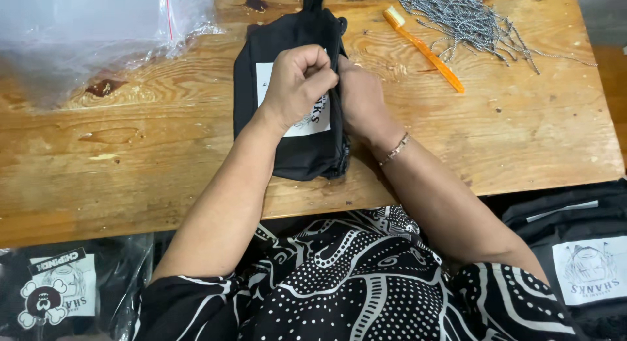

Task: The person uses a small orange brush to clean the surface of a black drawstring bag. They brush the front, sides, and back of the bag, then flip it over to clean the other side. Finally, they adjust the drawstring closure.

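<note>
Both hands pinch the right edge of a black rectangular fabric pouch [294, 86] with a white printed patch: the left hand [297, 83], fingers curled tight, presses down from above, and the right hand [359, 99] grips the same edge from the side. The pouch lies mid-worktop, its long axis running away from the person, directly under both hands. The wooden worktop [130, 151] also carries clear plastic bags [85, 27] far left, a heap of grey cords [467, 17] far right, and an orange toothbrush [424, 50] just right of the pouch. What the pouch holds cannot be seen.
</note>
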